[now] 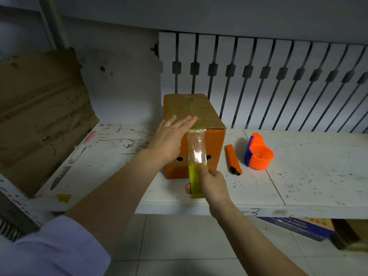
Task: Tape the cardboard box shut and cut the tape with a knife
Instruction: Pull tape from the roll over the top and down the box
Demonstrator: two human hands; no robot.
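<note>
Cardboard box [199,124], orange-sided with a brown taped top, sits at the centre of the frame on the scuffed white table [298,176], near its back edge. Our left hand [171,136] lies flat and open across the near part of the lid, fingers spread, gripping nothing, just pressing the tape down. Our right hand [211,186] is closed around the yellowish roll of clear packing tape [196,182], low in the middle of the frame in front of the box. A shiny strip of clear tape [196,146] runs from the lid's front edge down the orange face to the roll.

We judge the box light and fairly stiff, liable to slide if we pull hard, so that flat palm on top is the right anchor. The tape looks thin, sticky and quick to wrinkle; we'd keep it taut and hold it by the roll.

To the right of the box lies the orange utility knife [233,159], untouched, and just beyond it an orange and blue plastic tape dispenser [258,154]. The cut is not yet made.
</note>
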